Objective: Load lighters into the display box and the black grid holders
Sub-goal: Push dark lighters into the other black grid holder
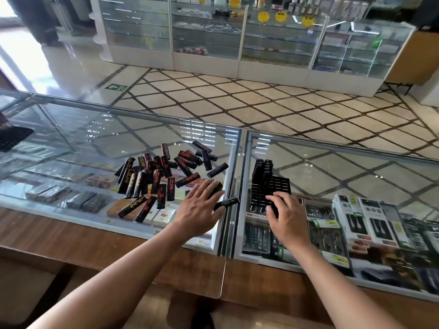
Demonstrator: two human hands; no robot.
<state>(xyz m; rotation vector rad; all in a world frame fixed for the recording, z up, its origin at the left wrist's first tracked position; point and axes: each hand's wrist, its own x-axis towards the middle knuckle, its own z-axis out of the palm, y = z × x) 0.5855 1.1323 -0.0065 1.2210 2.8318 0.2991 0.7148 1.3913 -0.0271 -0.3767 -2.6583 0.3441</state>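
Nearest in, both forearms reach over the wooden front edge of the counter onto the glass top (71, 129). The left hand (198, 208) lies flat, fingers spread, by the right edge of the left pane. It presses on a green-tinted lighter (217, 187), and a second lighter (226, 202) pokes out beside the thumb. Whether that one is actually pinched, I can't tell.

Across the seam, the right hand (288, 218) has its fingers curled over the near edge of the black grid holder (278, 186) and holds it steady by the left edge of the right pane. A cluster of standing lighters (262, 168) already fills the holder's far-left slots, but most slots look open.

Further back on the left pane, the loose pile of lighters (161, 176) lies scattered. No display box is in sight.

So it looks like loading is barely started. The next move calls for the left hand to close on one lighter, turn it upright and carry it across the seam to a free slot.
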